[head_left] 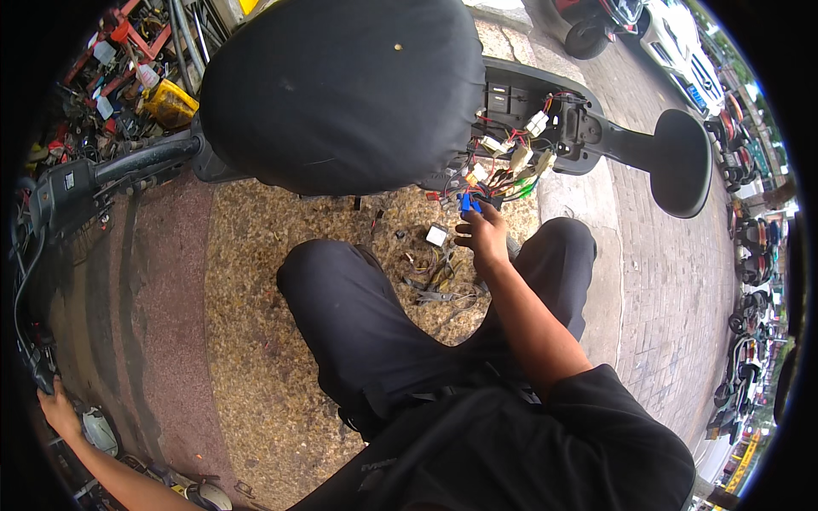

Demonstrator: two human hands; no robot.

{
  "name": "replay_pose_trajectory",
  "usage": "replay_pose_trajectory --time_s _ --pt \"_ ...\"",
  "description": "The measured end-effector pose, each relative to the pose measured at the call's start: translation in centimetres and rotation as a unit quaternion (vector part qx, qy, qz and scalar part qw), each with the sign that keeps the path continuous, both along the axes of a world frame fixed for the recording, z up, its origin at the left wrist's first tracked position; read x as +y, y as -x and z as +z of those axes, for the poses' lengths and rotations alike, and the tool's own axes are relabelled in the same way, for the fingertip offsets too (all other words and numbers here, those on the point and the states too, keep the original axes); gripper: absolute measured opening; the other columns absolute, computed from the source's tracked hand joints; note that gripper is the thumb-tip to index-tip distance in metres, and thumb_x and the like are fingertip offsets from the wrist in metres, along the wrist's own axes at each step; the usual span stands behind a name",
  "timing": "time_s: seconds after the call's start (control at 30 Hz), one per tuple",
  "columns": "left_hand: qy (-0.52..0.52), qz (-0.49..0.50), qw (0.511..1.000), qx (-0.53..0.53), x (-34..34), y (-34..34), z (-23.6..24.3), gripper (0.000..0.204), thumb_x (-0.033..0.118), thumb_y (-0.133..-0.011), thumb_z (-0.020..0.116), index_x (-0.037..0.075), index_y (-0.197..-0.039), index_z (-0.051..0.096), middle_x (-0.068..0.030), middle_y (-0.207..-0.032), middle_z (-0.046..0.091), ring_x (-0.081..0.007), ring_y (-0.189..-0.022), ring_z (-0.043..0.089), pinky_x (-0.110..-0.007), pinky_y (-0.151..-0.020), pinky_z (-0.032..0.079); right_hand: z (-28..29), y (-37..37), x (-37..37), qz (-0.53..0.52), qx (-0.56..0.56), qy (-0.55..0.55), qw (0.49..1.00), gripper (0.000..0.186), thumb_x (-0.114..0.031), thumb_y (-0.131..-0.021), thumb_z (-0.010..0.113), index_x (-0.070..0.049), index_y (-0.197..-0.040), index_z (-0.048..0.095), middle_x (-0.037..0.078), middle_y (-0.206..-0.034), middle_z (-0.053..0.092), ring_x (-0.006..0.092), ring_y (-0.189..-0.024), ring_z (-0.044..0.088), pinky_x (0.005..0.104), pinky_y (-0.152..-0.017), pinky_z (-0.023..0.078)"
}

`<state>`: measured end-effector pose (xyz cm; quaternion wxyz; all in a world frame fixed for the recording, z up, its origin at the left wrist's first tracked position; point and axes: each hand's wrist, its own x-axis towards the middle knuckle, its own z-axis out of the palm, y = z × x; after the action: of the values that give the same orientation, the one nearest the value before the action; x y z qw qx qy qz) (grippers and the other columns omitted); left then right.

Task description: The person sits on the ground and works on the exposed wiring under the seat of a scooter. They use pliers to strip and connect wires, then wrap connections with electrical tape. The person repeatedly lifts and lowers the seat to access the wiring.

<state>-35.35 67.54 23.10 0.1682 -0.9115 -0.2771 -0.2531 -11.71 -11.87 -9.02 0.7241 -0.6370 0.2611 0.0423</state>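
Observation:
My right hand (486, 234) reaches up to a bundle of wires at the scooter's open rear. Its thumb and fingers close on a blue plug connector (469, 203). Several white connectors (521, 157) and a green one (527, 188) hang among the coloured wires beside it. At the far left, my left hand (60, 412) is closed around the black handlebar grip (38, 373); part of its fingers is hidden. A large black seat (341, 94) lies between the handlebar and the wiring.
Below the wires, a small white box (436, 235) and loose wire scraps (439, 285) lie on the speckled ground. A padded backrest (682, 163) juts out to the right. Piled parts and a yellow container (170, 104) stand upper left. Parked scooters (754, 251) and a white car (680, 51) line the right.

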Motion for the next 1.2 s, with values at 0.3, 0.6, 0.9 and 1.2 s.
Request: replay_pose_trajectory --time_s 0.3,0.6,0.9,1.2 --pt "0.02 0.022 1.0 -0.006 0.0 -0.2 0.1 0.057 0.038 -0.091 0.06 -0.007 -0.125 0.054 -0.0259 -0.115 0.064 -0.0393 -0.108 0.061 -0.04 -0.094 0.043 -2.6 -2.7 1.6 -0.065 -0.002 0.072 0.995 0.046 -0.014 -0.08 0.077 0.003 -0.12 0.062 0.006 -0.078 0.064 0.0102 -0.062 0.055 0.0266 -0.055 0.044" --pt "0.038 0.073 0.996 0.025 -2.9 -1.2 1.1 0.064 0.041 -0.09 0.06 -0.008 -0.13 0.051 -0.0277 -0.123 0.06 -0.0404 -0.116 0.057 -0.04 -0.099 0.041 -1.1 -2.7 2.1 -0.076 0.006 -0.172 0.982 0.011 -0.011 -0.086 0.067 -0.009 -0.094 0.06 -0.001 -0.074 0.054 0.0112 -0.062 0.05 0.028 -0.056 0.043" --pt "0.052 0.086 0.994 0.054 -5.1 -1.9 1.9 0.071 0.044 -0.09 0.059 -0.011 -0.133 0.047 -0.0284 -0.129 0.057 -0.0397 -0.122 0.053 -0.04 -0.103 0.038 -5.1 0.5 -4.0 0.128 -0.086 -0.388 0.909 0.011 -0.021 -0.092 0.05 -0.017 -0.097 0.058 0.0 -0.091 0.06 0.0195 -0.091 0.057 0.0358 -0.08 0.047" --pt "0.056 0.096 0.992 0.06 -3.5 -2.0 2.1 0.069 0.044 -0.09 0.059 -0.01 -0.133 0.048 -0.0276 -0.127 0.058 -0.0399 -0.119 0.055 -0.04 -0.102 0.039 -5.7 1.6 -5.3 0.166 -0.12 -0.22 0.954 0.013 -0.032 -0.095 0.052 -0.021 -0.097 0.059 -0.009 -0.103 0.061 0.0102 -0.095 0.054 0.0238 -0.079 0.046"
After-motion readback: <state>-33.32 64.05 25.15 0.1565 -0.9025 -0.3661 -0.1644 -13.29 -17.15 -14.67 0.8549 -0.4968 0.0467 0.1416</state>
